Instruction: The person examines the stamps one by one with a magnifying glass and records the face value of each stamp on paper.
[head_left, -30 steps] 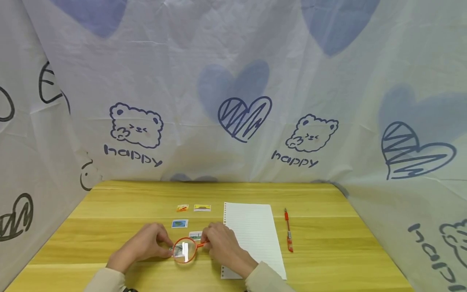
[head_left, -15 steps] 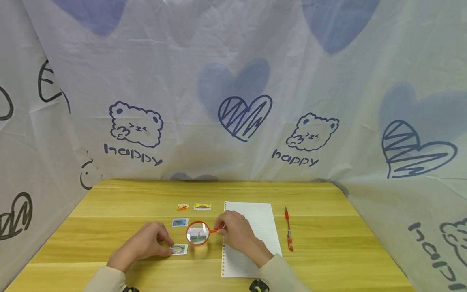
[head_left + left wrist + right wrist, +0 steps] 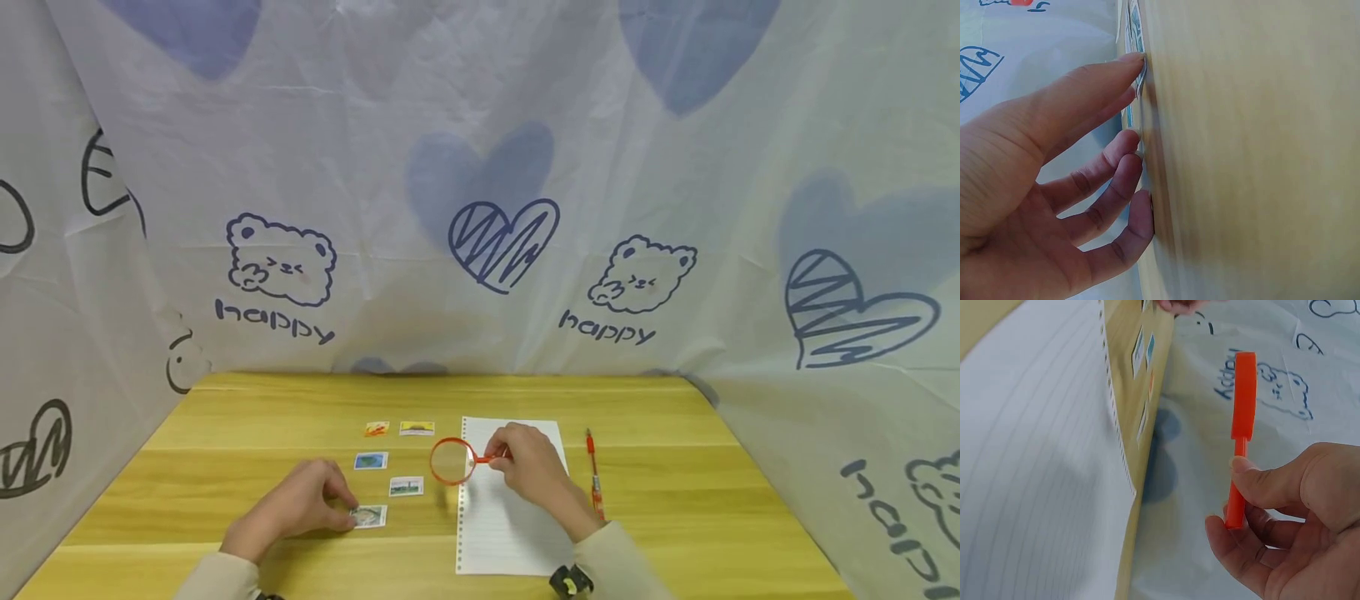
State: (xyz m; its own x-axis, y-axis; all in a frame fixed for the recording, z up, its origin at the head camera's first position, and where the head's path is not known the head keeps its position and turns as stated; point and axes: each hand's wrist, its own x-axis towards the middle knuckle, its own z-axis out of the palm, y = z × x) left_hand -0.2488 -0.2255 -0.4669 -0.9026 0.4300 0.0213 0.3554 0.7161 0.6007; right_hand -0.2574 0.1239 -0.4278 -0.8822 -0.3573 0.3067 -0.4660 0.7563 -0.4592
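My right hand [image 3: 528, 467] pinches the red handle of a magnifying glass [image 3: 453, 461] between thumb and fingers. Its round lens is over the left edge of the lined paper [image 3: 517, 525]; the right wrist view shows the magnifying glass [image 3: 1244, 397] edge-on, raised off the paper. On the wooden table my left hand [image 3: 303, 504] holds the left end of a grey-green stamp [image 3: 370, 517] with thumb and index fingertips. The other fingers bend loosely in the left wrist view, where the stamp [image 3: 1137, 31] appears as a thin strip. Another green-and-white stamp [image 3: 406, 487] lies just beyond.
Farther back lie a blue stamp [image 3: 371, 461], an orange stamp [image 3: 377, 429] and a yellow stamp [image 3: 417, 428]. A red pen [image 3: 592, 458] lies right of the paper. White printed cloth [image 3: 420, 333] hangs behind the table [image 3: 675, 500] and along both sides.
My right hand has carried the magnifying glass from over the near stamp, past the green-and-white one, rightward and away to the paper's edge. My left hand has stayed at the near stamp.
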